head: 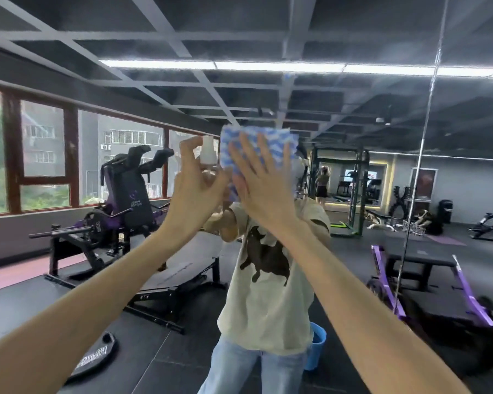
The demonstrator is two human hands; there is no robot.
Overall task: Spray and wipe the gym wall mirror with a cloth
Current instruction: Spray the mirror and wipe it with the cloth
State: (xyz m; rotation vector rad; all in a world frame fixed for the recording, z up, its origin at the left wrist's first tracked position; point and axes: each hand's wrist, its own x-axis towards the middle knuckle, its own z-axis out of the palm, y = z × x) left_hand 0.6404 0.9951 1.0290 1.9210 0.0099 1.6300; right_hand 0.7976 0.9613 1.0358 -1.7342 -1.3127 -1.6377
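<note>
- Head view: the right hand [264,191] pressed a blue-and-white patterned cloth [256,142] flat against the wall mirror [353,89], its fingers [241,157] straight and spread, gripping nothing.
- Just left of the cloth, the left hand [192,184] was raised, its fingers curled around a small white spray bottle [208,150].

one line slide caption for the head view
Right hand presses a blue-and-white cloth flat on the gym mirror while the left hand holds a spray bottle beside it.
</note>
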